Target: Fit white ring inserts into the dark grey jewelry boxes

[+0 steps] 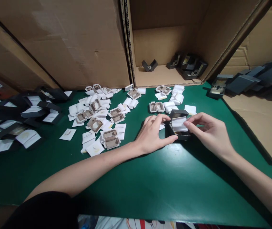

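A small black hinged box (182, 137) stands opened on the green table, between my two hands. My left hand (151, 132) holds it from the left, thumb along the near edge and fingers at the far side. With thumb and fingertips, my right hand (207, 128) pinches the right edge of a white insert (179, 123) in the box. Whether the insert is card or folded paper, I cannot tell. Several white folded inserts with brown insides, such as one brown-sided insert (110, 138), lie left of my left hand among white cards (95, 148).
Black boxes with white inserts (32, 109) pile up at the left. A large open carton (160, 76) at the back holds several black boxes (192, 66). More black boxes (243, 83) lie at the right, by a cardboard flap (260, 124).
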Available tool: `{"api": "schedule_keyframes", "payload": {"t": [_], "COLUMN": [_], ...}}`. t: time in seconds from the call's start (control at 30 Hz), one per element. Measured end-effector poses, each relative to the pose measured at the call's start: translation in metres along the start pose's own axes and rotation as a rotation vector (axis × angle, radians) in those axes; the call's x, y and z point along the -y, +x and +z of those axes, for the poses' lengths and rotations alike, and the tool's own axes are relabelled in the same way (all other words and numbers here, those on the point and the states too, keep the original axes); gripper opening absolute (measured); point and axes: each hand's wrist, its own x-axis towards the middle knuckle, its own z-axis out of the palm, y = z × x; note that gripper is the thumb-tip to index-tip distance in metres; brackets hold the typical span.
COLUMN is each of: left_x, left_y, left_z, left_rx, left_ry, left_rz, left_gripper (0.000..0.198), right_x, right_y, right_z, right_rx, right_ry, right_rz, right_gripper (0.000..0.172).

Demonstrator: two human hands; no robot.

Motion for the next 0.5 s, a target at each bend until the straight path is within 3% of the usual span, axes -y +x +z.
{"api": "schedule_keyframes", "payload": {"t": [0.13,0.5], "left_x": [0.0004,-0.0001], "left_y": [0.0000,0.0004], "left_z": [0.0000,0.0003], "left_rx": [0.002,-0.002], "left_ry": [0.004,0.011], "left_rz": [0.006,-0.001], "left_gripper": [0.044,0.043], "right_x": [-0.0025,-0.0082], "right_y": [0.0030,0.0077], "right_z": [-0.0064,-0.0030], "right_rx": [0.033,0.016], "right_ry": [-0.134,0.139], "right_rz": [-0.033,0.061], "right_gripper": [0.020,0.025]}}
